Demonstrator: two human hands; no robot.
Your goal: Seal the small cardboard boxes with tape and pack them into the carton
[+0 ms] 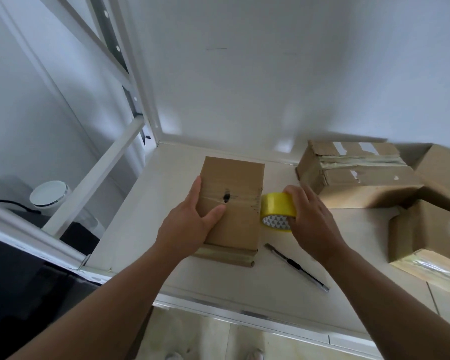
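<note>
The box (pixel 238 224) lies flat at the centre of the table (pixel 270 289). Your left hand (pixel 190 222) clamps its 9 o'clock edge, with the thumb on the top face and the fingers along the side. Your right hand (pixel 312 219) is closed around the roll (pixel 277 206), which sits against the box's 3 o'clock edge. A clear strip (pixel 244 197) crosses the top face from 9 to 3 o'clock, over the seam and a dark hole in it, and appears to lead to the roll. Treat this as the sealing step, with the strip laid but not yet cut.

- **Box sliding:** If you pull the roll toward 3 o'clock with too little left-hand pressure, the box is likely to slide and the strip to lift.
- **Slack:** Loose tape may wrinkle or stick to itself.
- **Off-line pull:** A pull off the seam line would leave part of the seam uncovered.
- **Knife:** The knife (pixel 296 267) lies at 5 o'clock, just beside your right forearm, and a careless sweep could knock it off the near edge. Whether its blade is out cannot be told.
- **Flap:** The flap (pixel 226 255) at 6 o'clock lies out on the table, so check it before packing.
- **Limited room:** A taped box (pixel 353 175) at 2 o'clock stands near the roll and limits your pulling room.

Which of the boxes from 2 to 4 o'clock is the carton cannot be told.
</note>
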